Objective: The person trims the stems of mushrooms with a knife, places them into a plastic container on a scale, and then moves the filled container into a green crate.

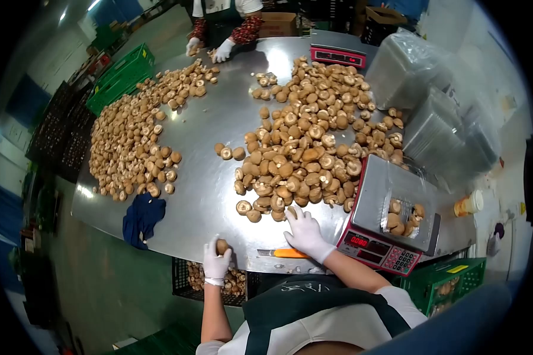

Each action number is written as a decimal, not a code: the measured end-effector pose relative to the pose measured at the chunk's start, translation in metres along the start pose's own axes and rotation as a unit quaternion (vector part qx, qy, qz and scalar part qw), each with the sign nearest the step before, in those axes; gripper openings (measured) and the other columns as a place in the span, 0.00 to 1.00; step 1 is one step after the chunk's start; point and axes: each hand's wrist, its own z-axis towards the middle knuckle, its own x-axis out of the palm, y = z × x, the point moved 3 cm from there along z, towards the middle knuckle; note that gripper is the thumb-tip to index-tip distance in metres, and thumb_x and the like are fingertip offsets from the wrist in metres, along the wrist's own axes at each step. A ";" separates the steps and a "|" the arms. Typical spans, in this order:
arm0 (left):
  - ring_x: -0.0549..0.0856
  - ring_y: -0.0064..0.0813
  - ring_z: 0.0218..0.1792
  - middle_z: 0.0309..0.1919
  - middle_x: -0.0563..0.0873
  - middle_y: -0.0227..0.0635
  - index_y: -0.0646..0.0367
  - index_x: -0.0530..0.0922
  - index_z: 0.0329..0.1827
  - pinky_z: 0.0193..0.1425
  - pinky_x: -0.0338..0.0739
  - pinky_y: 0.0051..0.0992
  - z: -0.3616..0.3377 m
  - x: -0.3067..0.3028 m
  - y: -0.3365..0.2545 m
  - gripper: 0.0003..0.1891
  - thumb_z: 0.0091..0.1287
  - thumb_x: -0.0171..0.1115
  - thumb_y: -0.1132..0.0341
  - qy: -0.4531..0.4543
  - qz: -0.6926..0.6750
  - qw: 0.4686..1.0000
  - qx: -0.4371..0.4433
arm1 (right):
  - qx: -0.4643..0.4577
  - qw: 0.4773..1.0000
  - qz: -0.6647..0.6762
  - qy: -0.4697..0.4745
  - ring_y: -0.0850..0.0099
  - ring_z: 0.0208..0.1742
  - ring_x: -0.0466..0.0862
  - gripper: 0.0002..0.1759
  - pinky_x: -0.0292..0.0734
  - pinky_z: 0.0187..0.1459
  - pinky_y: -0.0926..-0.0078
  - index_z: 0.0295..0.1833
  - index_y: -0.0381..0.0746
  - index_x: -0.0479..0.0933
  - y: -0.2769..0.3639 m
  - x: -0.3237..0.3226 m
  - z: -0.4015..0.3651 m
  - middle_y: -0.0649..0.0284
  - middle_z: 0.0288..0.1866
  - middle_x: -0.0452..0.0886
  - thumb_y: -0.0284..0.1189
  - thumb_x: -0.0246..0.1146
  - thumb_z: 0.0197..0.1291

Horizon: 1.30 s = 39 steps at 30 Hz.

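Note:
My gloved left hand (215, 263) is closed around a brown mushroom (221, 247) near the table's front edge, above a black crate. Further right, my gloved right hand (307, 234) reaches to the front edge of the large mushroom pile (302, 160), with its fingertips on a mushroom (291, 212). An orange-handled knife (284, 253) lies on the metal table just below that hand. On the right, a red scale (370, 236) bears a clear plastic tray (405, 228) with several mushrooms in it; its display appears to read 0.080.
A second mushroom pile (130, 136) spreads along the table's left side, near a dark blue cloth (143, 219). Stacked clear trays (408, 68) and a paper cup (469, 203) stand at right. Across the table, a person's gloved hands (222, 51) handle mushrooms. A black crate (180, 284) sits below.

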 end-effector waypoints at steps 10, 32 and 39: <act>0.84 0.30 0.36 0.49 0.79 0.39 0.50 0.64 0.64 0.23 0.78 0.19 0.004 0.051 -0.055 0.21 0.69 0.52 0.65 0.175 -0.561 0.739 -0.331 | 0.074 0.991 0.006 0.109 0.56 0.40 0.80 0.14 0.77 0.39 0.59 0.49 0.40 0.70 -0.044 0.023 0.011 0.53 0.43 0.72 0.33 0.55 0.58; 0.77 0.26 0.47 0.52 0.73 0.39 0.58 0.63 0.66 0.47 0.75 0.22 0.011 0.184 -0.349 0.24 0.65 0.54 0.73 0.421 -0.497 0.754 0.089 | 0.291 0.871 0.229 -0.322 0.68 0.46 0.77 0.26 0.72 0.49 0.75 0.68 0.40 0.61 -0.150 -0.224 -0.128 0.58 0.50 0.76 0.28 0.54 0.63; 0.67 0.52 0.59 0.57 0.68 0.55 0.57 0.67 0.63 0.65 0.60 0.41 -0.026 0.240 -0.384 0.26 0.60 0.58 0.67 0.269 -0.082 0.845 0.455 | 0.285 0.926 0.000 -0.248 0.55 0.58 0.70 0.21 0.62 0.61 0.63 0.58 0.37 0.70 -0.170 -0.203 -0.138 0.52 0.57 0.71 0.27 0.54 0.57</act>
